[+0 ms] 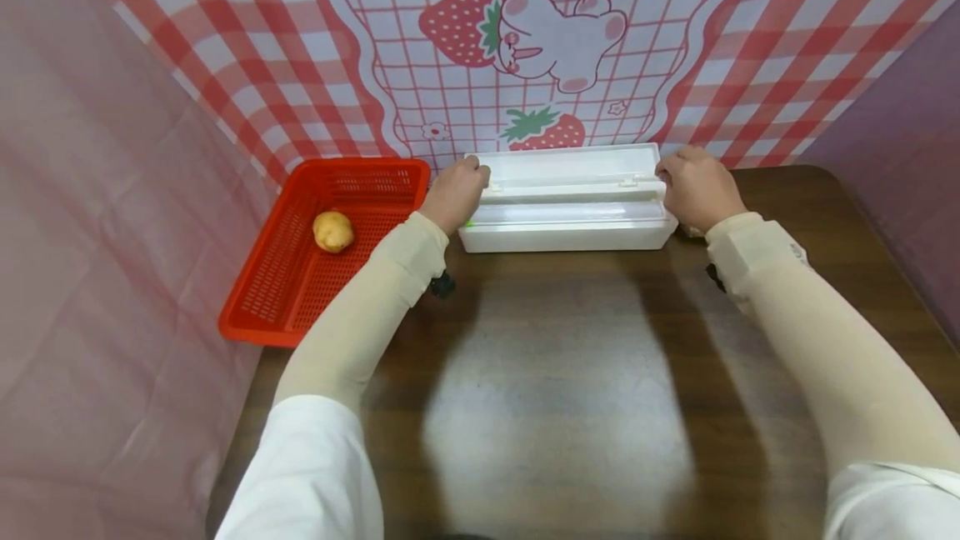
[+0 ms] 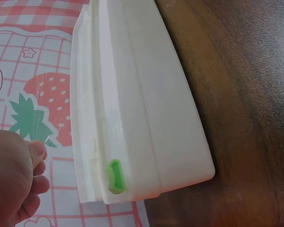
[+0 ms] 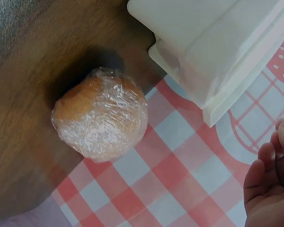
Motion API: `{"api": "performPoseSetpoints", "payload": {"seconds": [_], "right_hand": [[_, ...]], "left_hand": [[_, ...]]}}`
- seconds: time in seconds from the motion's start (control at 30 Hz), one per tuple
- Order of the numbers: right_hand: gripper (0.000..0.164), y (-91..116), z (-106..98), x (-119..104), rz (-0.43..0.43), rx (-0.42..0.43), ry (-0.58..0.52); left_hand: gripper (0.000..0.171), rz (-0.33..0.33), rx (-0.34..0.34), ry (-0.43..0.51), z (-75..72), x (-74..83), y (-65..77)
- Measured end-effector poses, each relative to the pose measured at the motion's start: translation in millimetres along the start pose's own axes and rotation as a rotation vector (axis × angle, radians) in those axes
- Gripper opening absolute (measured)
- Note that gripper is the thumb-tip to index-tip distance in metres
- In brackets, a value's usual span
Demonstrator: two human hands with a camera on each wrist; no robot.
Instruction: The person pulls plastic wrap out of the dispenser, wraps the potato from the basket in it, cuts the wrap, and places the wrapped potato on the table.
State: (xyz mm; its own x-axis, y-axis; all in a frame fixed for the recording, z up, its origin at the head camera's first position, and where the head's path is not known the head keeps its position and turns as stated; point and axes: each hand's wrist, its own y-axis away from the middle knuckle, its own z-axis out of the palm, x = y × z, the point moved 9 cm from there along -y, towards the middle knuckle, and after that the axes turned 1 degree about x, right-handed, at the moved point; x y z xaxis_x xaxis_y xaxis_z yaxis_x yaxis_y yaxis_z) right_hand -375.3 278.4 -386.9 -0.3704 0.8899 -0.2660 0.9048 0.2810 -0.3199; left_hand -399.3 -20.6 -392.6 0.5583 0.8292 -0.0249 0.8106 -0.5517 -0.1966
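The fingers of the left hand (image 1: 456, 194) pinch clear film (image 2: 39, 126); on the right hand (image 1: 697, 190) the thumb meets the forefinger, though whether film lies between them I cannot tell. Between the hands sits a white wrap dispenser (image 1: 566, 238), lid (image 1: 570, 165) raised, green slider (image 2: 116, 177) at its left end. Near its right end, a round film-wrapped item (image 3: 102, 116) rests on the surface (image 1: 562, 373). Leftward, a red basket (image 1: 255, 334) holds a potato (image 1: 333, 232).

Glossy brown table (image 1: 570, 390) — red-checked cloth (image 1: 525, 48) behind, pinkish drape (image 1: 112, 257) at left.
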Motion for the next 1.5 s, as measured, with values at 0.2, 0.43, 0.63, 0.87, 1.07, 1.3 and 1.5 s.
{"api": "performPoseSetpoints", "payload": {"seconds": [0.2, 0.43, 0.63, 0.87, 1.07, 1.3, 1.5], "right_hand": [[0.019, -4, -4, -2, 0.019, -0.025, 0.016], [0.017, -10, -12, -4, 0.030, -0.035, 0.009], [0.018, -16, -19, -5, 0.038, -0.023, 0.011], [0.017, -19, -27, -7, 0.007, 0.033, 0.014], [0.018, -21, -33, -11, -0.005, 0.042, 0.041], [0.019, -22, -38, -14, -0.026, 0.045, 0.051], [0.020, -25, -40, -12, 0.019, -0.017, 0.075]], "left_hand": [[0.017, -0.015, -0.003, -0.006, -5.3, -1.8, -1.6], [0.016, -0.002, 0.031, -0.019, -15.3, -1.7, -2.5], [0.016, 0.006, 0.043, -0.037, -23.8, -1.5, -3.9], [0.020, -0.005, 0.016, -0.044, -29.2, -2.2, -6.6], [0.020, -0.005, 0.013, -0.038, -34.4, -2.5, -7.6], [0.019, -0.008, 0.011, -0.042, -39.0, -4.0, -7.7], [0.019, 0.021, 0.052, -0.046, -45.8, -2.5, -9.0]]}}
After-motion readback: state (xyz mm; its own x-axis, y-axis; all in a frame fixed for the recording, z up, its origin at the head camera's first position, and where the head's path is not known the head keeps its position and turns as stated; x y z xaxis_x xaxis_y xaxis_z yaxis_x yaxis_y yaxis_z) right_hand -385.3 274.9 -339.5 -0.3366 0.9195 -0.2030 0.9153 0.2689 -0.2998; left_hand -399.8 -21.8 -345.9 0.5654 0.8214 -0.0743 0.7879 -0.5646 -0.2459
